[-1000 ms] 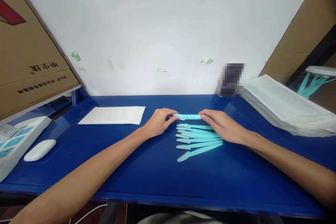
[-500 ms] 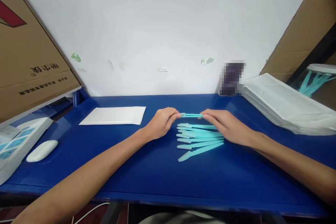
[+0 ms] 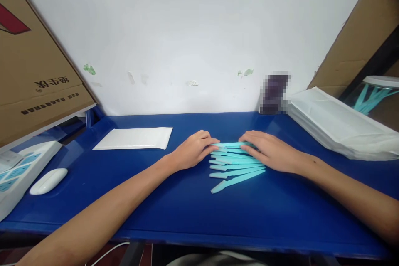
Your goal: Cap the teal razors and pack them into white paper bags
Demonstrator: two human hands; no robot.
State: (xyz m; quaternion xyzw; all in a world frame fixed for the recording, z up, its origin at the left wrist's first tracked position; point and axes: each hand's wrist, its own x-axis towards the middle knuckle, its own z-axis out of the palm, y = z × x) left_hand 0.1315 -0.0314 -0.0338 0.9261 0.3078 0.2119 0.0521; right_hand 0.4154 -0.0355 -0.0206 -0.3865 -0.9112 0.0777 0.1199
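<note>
Several turquoise eyebrow razors (image 3: 237,172) lie fanned out on the blue table, their pale blade ends to the left and handles to the right. At the far side of the fan is the topmost eyebrow razor (image 3: 229,145). Its left end is pinched between the thumb and fingers of my left hand (image 3: 196,149). My right hand (image 3: 272,151) has its thumb and fingertips on the handle end of that same razor. The palm and lower fingers of the right hand cover some handle ends of the fan.
A white padded packet (image 3: 134,138) lies at the back left. At the left are a white mouse (image 3: 49,181) and a power strip (image 3: 28,166). A stack of translucent bags (image 3: 343,124) and a jar of turquoise razors (image 3: 374,95) stand right, cardboard (image 3: 40,58) left.
Both hands have moved slightly toward me, bringing the held eyebrow razor down from above the fan to its far edge. My right fingers are a little more spread.
</note>
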